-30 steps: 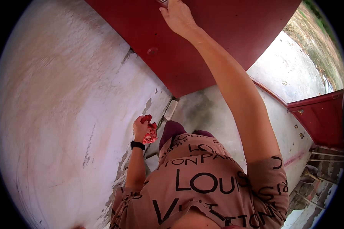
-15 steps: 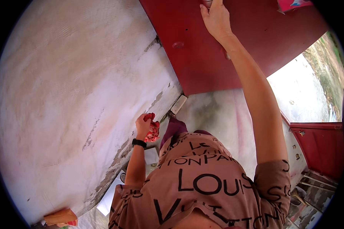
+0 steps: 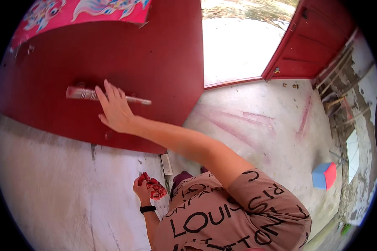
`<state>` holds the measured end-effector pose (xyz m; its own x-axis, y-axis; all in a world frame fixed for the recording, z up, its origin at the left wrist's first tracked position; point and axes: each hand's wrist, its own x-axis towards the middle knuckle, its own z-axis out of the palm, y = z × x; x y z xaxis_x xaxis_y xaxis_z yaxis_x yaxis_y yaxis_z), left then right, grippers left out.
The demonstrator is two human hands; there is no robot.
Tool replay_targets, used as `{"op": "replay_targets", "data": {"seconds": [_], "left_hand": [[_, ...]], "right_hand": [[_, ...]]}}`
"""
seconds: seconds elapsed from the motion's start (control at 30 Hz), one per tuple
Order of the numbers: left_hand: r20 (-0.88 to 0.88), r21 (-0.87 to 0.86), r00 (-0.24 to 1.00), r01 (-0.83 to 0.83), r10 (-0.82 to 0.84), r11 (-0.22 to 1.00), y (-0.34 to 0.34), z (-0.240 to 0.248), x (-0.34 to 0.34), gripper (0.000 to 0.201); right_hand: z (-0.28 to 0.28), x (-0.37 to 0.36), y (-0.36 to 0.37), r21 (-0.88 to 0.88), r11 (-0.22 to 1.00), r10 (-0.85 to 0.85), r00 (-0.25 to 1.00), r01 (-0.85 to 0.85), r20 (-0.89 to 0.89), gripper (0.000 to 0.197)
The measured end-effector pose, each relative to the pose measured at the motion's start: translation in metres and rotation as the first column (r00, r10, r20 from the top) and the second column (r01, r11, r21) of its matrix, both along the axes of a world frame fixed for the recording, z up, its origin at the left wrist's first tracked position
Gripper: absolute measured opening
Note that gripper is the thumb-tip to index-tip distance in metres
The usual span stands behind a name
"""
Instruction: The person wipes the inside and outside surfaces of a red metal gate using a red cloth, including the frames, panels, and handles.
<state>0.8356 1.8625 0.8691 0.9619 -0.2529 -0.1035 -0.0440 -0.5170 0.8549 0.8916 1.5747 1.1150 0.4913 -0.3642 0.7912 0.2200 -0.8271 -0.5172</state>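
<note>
My right hand [image 3: 116, 111] reaches far across to the left, over the long silver handle [image 3: 139, 101] of a dark red door [image 3: 171, 58]. Its fingers are stretched out and apart, lying across the bar without wrapping round it; whether the palm touches is hidden. Low down, close by the pale wall, my left hand [image 3: 142, 190] is closed on a crumpled red patterned cloth [image 3: 157, 190]. A dark band circles that wrist.
A pink fish-patterned sheet [image 3: 113, 10] hangs on the door's upper part. Beyond is a bright doorway [image 3: 241, 54] with a second red door leaf [image 3: 308, 42]. A white block [image 3: 166, 164] sits by the door's lower corner. A blue-and-red stool [image 3: 324, 175] and long-handled tools [image 3: 341, 71] stand right.
My view has swung right, bringing the doorway and stool in. My right hand's fingers have loosened from round the handle and spread. The cloth is still in my left hand.
</note>
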Motion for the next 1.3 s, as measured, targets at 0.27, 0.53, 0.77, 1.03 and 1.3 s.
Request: {"op": "replay_targets", "data": {"seconds": [0.27,0.53,0.77,1.03,1.3], "left_hand": [[-0.473,-0.576,0.799,0.038,-0.371,0.816,-0.110,0.018,0.014,0.026],[-0.731,-0.618,0.144,0.275,-0.667,0.737,-0.218,-0.001,-0.077,0.024],[-0.682,-0.583,-0.122,0.686,-0.721,0.435,-0.270,-0.002,-0.220,0.021],[-0.568,-0.623,-0.470,0.782,-0.675,-0.021,-0.303,0.008,-0.420,0.025],[-0.849,-0.521,-0.393,0.731,-0.353,0.440,-0.350,0.022,-0.637,0.021]], "right_hand": [[-0.235,-0.185,0.018,0.750,0.640,0.398,0.764,0.165,-0.508,0.042],[-0.236,-0.368,0.055,0.957,-0.119,0.246,0.942,0.264,-0.229,0.037],[-0.250,-0.468,0.101,0.878,-0.363,-0.459,0.880,-0.312,0.122,0.037],[-0.249,-0.647,0.093,0.863,-0.289,-0.762,0.645,-0.415,0.055,0.035],[-0.259,-0.811,0.090,0.725,0.026,-0.892,0.312,-0.689,0.328,0.040]]}}
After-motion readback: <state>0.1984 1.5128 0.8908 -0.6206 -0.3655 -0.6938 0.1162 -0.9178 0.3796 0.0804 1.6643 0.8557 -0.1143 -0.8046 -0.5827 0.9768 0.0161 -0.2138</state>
